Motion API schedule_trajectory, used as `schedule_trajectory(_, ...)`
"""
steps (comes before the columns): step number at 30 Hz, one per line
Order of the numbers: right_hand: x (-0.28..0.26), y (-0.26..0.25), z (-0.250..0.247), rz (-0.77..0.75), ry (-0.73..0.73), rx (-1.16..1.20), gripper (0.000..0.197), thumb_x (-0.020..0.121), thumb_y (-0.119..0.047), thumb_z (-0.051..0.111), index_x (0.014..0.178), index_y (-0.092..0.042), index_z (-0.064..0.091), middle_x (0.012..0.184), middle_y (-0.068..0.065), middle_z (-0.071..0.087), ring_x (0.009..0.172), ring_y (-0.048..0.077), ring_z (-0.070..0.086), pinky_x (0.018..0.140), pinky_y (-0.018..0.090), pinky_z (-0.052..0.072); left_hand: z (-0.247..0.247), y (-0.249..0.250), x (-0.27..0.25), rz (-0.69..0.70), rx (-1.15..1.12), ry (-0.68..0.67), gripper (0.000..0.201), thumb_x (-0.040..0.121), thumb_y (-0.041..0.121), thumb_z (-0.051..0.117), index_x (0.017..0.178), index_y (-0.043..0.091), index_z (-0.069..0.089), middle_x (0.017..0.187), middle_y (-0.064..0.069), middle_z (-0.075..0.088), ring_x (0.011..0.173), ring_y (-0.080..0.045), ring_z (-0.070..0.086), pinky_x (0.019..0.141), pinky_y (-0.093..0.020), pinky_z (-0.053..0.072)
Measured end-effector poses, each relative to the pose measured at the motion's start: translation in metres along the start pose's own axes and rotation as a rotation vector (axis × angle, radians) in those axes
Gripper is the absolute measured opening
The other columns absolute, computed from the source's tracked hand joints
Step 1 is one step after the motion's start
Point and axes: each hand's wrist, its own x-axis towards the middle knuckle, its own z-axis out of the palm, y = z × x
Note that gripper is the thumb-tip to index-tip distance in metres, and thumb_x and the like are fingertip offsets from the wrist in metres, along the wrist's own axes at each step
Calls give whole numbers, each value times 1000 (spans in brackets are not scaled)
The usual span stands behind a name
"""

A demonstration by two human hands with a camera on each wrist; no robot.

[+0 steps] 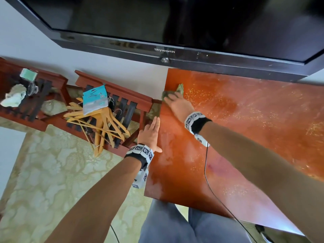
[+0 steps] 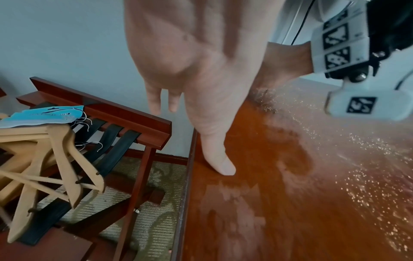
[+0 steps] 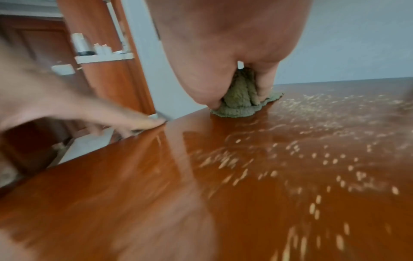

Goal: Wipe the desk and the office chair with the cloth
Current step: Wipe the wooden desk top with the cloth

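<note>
The desk (image 1: 245,130) has a glossy red-brown top, with pale specks over its right half and a smeared patch on the left. At its far left corner my right hand (image 1: 177,102) grips a bunched green cloth (image 1: 179,89) and presses it to the wood; the right wrist view shows the cloth (image 3: 239,100) wadded under that hand (image 3: 228,58). My left hand (image 1: 151,132) lies flat with straight fingers along the desk's left edge. The left wrist view shows this hand (image 2: 190,70) with the thumb on the desk (image 2: 268,203). No office chair is in view.
A black television (image 1: 166,27) hangs just above the desk's back edge. Left of the desk stands a wooden luggage rack (image 1: 122,102) piled with wooden hangers (image 1: 98,123) and a blue packet (image 1: 95,99). A second rack (image 1: 26,95) stands further left. A cable (image 1: 210,186) trails over the desk.
</note>
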Motion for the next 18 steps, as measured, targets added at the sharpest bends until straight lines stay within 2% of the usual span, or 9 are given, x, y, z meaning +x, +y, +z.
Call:
schedule_trajectory(5, 43, 44, -35, 201, 43, 39, 53, 97, -3, 61, 147, -17, 47, 150, 10, 49, 144, 41, 39, 100, 58, 54, 0, 4, 0, -13, 1, 1, 148, 73, 55, 88, 159, 14, -26, 171, 3, -22, 139, -29, 41, 110, -44, 44)
schedule_trajectory(7, 52, 59, -46, 240, 46, 24, 49, 99, -4, 59, 146, -15, 47, 147, 13, 52, 140, 42, 45, 98, 57, 55, -1, 6, 0, -21, -6, -4, 150, 72, 54, 89, 159, 14, -27, 171, 2, -21, 138, -29, 42, 109, -45, 44)
schedule_trajectory(8, 54, 66, -49, 261, 54, 18, 47, 100, -5, 57, 146, -15, 47, 142, 14, 55, 133, 42, 52, 94, 55, 57, 0, 6, 1, -27, -6, -6, 151, 72, 54, 89, 159, 13, -27, 171, 1, -20, 136, -29, 44, 108, -44, 45)
schedule_trajectory(10, 57, 76, -54, 321, 80, 9, 41, 104, -5, 53, 144, -13, 46, 122, 19, 63, 109, 39, 66, 85, 49, 61, 0, 7, 2, -36, -3, -8, 151, 72, 54, 89, 159, 13, -27, 171, 0, -21, 133, -29, 46, 105, -42, 47)
schedule_trajectory(11, 57, 78, -56, 363, 85, -13, 38, 106, -6, 51, 142, -12, 46, 114, 21, 65, 100, 37, 69, 81, 47, 62, 0, 7, 3, -40, -8, -9, 152, 72, 53, 90, 158, 13, -28, 171, 0, -21, 132, -29, 47, 105, -41, 47)
schedule_trajectory(12, 57, 78, -58, 402, 79, -37, 36, 106, -7, 50, 141, -10, 46, 111, 22, 65, 97, 37, 69, 81, 46, 62, 0, 7, 4, -43, -15, -13, 152, 72, 51, 90, 158, 13, -28, 171, 0, -22, 132, -29, 46, 106, -41, 47)
schedule_trajectory(14, 52, 73, -57, 429, 59, -35, 39, 103, -2, 52, 141, -8, 46, 116, 23, 63, 108, 38, 65, 86, 46, 61, 0, 8, 3, -53, -30, -23, 152, 71, 50, 91, 158, 13, -28, 171, 1, -22, 132, -29, 46, 106, -41, 47)
schedule_trajectory(18, 26, 48, -43, 389, 21, 57, 59, 93, 2, 58, 148, -12, 41, 142, 18, 51, 137, 42, 44, 102, 54, 53, -3, 9, 2, -64, -38, -5, 153, 70, 48, 93, 159, 13, -26, 172, 1, -17, 127, -28, 49, 103, -39, 48)
